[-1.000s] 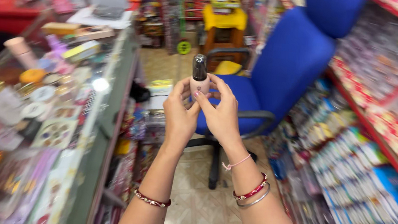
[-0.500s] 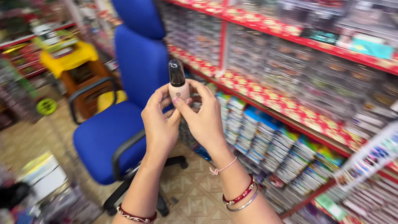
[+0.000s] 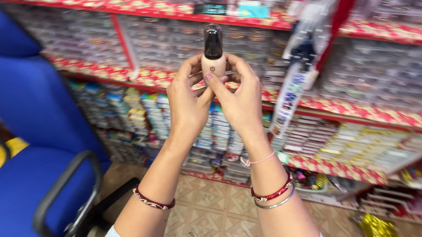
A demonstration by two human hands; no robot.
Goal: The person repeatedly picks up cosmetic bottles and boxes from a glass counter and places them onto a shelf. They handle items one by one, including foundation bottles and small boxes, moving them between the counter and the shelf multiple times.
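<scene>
We pinch the small bottle (image 3: 212,57) with left hand (image 3: 188,104) and right hand (image 3: 242,103); fingertips on its beige body; judged light, smooth, likely fragile; dark cap (image 3: 213,41) free.

Red-edged shelves (image 3: 354,111) stacked with small packets (image 3: 145,110), blue chair (image 3: 16,188) on tiled floor (image 3: 212,220)

Both hands are raised in front of shelves packed with small goods. The left hand (image 3: 188,104) and right hand (image 3: 240,102) together hold a small bottle (image 3: 212,57) upright, its body pale pink and its cap dark. The fingers (image 3: 194,65) wrap around the lower half. A blue office chair (image 3: 21,132) stands at the left on a tiled floor (image 3: 212,218).
</scene>
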